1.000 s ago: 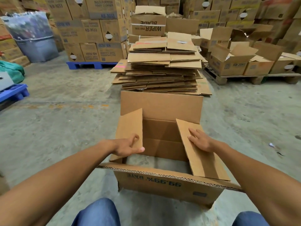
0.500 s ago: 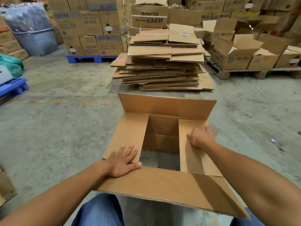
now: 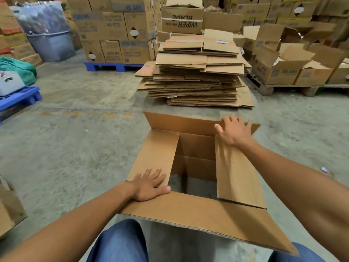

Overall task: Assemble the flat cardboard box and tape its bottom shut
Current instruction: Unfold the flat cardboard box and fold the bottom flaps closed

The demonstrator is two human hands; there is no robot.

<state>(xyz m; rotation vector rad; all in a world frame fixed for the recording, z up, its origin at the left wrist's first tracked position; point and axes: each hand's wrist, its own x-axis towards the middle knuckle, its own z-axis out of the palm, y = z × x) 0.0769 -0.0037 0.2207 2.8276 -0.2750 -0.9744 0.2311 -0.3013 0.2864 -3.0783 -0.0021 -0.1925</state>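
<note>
A brown cardboard box (image 3: 194, 148) stands open on the concrete floor in front of my knees. Its two short flaps lie folded inward, with a gap between them showing the floor. My left hand (image 3: 149, 184) rests flat on the near end of the left flap (image 3: 156, 154). My right hand (image 3: 235, 131), fingers spread, reaches over the right flap (image 3: 236, 173) and touches the far long flap (image 3: 181, 123), which stands up. The near long flap (image 3: 207, 218) slopes toward me over my legs. No tape is in view.
A tall stack of flattened cartons (image 3: 196, 72) lies just beyond the box. Stacked printed boxes on a blue pallet (image 3: 113, 66) stand at the back left, open boxes on a wooden pallet (image 3: 287, 87) at the right. Another blue pallet (image 3: 18, 99) sits at the left edge.
My right hand has slid from the right flap forward to the far long flap. The left hand stays pressed on the left flap. Both short flaps have gone from tilted to flat.
</note>
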